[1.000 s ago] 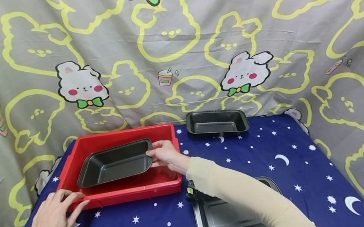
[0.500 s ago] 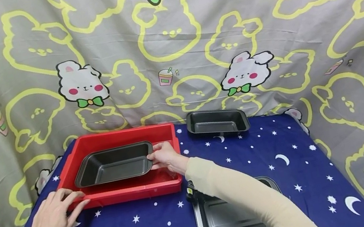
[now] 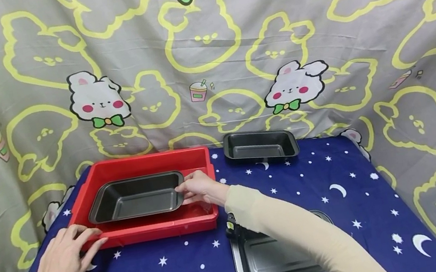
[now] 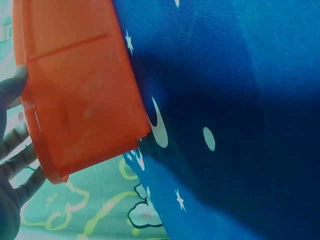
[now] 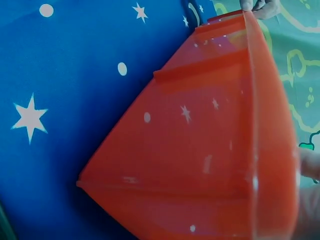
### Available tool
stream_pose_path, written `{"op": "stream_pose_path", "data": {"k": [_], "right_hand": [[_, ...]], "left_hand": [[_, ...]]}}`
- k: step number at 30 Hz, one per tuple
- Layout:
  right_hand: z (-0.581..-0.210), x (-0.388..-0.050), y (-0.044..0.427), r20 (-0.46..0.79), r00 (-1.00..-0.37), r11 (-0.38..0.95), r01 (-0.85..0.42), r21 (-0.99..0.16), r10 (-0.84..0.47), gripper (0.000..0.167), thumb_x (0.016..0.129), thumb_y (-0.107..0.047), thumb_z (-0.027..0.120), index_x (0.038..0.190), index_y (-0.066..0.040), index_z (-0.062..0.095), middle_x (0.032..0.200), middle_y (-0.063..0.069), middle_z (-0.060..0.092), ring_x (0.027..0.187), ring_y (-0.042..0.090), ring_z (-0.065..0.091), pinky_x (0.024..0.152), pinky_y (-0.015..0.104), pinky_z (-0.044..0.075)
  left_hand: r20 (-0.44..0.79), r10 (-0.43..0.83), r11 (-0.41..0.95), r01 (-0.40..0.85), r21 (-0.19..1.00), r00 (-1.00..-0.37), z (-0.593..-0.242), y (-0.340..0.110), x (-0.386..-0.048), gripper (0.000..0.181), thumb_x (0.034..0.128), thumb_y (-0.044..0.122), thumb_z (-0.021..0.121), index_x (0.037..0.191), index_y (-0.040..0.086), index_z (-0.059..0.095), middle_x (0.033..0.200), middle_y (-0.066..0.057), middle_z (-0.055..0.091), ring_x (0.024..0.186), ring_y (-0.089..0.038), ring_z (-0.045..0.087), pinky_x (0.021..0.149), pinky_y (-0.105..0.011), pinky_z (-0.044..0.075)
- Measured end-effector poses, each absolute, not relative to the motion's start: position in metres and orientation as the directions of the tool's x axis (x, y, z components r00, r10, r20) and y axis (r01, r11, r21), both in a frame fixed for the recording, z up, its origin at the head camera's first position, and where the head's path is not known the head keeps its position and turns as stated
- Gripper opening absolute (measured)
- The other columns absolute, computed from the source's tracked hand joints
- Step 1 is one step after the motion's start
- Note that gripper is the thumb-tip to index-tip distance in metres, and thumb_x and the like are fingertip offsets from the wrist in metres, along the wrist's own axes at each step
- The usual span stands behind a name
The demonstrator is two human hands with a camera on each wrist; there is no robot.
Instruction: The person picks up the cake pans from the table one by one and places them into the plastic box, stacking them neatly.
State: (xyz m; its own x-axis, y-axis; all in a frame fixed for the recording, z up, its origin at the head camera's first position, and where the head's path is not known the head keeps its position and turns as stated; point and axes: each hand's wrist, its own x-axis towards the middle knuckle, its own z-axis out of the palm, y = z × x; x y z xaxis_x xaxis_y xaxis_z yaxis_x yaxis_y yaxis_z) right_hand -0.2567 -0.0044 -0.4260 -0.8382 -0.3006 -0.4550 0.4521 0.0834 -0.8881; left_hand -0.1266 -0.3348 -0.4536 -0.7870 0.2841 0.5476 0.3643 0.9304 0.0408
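A dark rectangular loaf pan [image 3: 137, 197] lies inside the red bin [image 3: 156, 232], toward its left and middle. My right hand [image 3: 200, 188] pinches the pan's right end, thumb on the rim, the other fingers partly hidden. At the bin's front left corner my left hand [image 3: 63, 258] rests with its fingertips on the rim. The left wrist view shows the left hand [image 4: 15, 150] with fingers spread along the edge of the bin [image 4: 80, 95]. In the right wrist view the bin wall [image 5: 200, 140] covers most of the right hand [image 5: 309, 200].
A second dark loaf pan [image 3: 260, 146] stands behind, right of the bin. Nearer, under my right forearm, lies a grey tray [image 3: 265, 260], partly covered by the sleeve. A patterned curtain [image 3: 224, 72] hangs behind the blue starry cloth [image 3: 371, 225].
The pan in the bin has shifted slightly left and its right end has come down, so it lies more level. My right hand moved down slightly with it; my left hand stayed put.
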Motion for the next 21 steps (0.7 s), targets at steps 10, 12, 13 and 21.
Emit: {"op": "stream_pose_path", "data": {"k": [10,12,13,21], "right_hand": [[-0.413,-0.253,0.01,-0.431,-0.857,0.108,0.419,-0.902,-0.281,0.06,0.095,-0.004,0.071,0.148,0.011,0.046,0.137,0.027,0.064,0.121,0.038,0.07,0.106,0.049,0.056],[-0.41,-0.253,0.015,-0.416,-0.863,0.09,0.408,-0.909,-0.288,0.061,0.096,-0.003,0.07,0.15,0.01,0.045,0.14,0.028,0.064,0.125,0.041,0.069,0.107,0.05,0.055],[-0.409,-0.253,0.018,-0.411,-0.862,0.08,0.406,-0.91,-0.297,0.06,0.097,-0.003,0.069,0.151,0.01,0.045,0.141,0.029,0.064,0.127,0.042,0.069,0.107,0.05,0.054],[-0.394,-0.246,0.04,-0.37,-0.858,0.05,0.378,-0.924,-0.357,0.059,0.1,0.002,0.063,0.154,0.008,0.042,0.143,0.033,0.062,0.133,0.046,0.064,0.107,0.05,0.053]], "left_hand": [[0.539,0.289,0.932,0.361,0.029,-0.791,-0.452,-0.334,-0.126,0.028,0.0692,0.025,0.091,0.092,0.017,0.076,0.091,-0.007,0.066,0.08,-0.029,0.055,0.067,-0.045,0.041],[0.534,0.289,0.933,0.359,0.029,-0.795,-0.453,-0.334,-0.126,0.028,0.0693,0.025,0.091,0.092,0.018,0.076,0.091,-0.007,0.066,0.08,-0.029,0.055,0.067,-0.044,0.041],[0.534,0.289,0.933,0.359,0.029,-0.795,-0.453,-0.334,-0.126,0.028,0.0694,0.025,0.091,0.092,0.018,0.077,0.091,-0.007,0.066,0.08,-0.029,0.055,0.067,-0.044,0.041],[0.549,0.294,0.929,0.369,0.029,-0.783,-0.453,-0.334,-0.126,0.029,0.0687,0.024,0.091,0.093,0.017,0.076,0.092,-0.008,0.066,0.081,-0.03,0.055,0.067,-0.044,0.041]]}}
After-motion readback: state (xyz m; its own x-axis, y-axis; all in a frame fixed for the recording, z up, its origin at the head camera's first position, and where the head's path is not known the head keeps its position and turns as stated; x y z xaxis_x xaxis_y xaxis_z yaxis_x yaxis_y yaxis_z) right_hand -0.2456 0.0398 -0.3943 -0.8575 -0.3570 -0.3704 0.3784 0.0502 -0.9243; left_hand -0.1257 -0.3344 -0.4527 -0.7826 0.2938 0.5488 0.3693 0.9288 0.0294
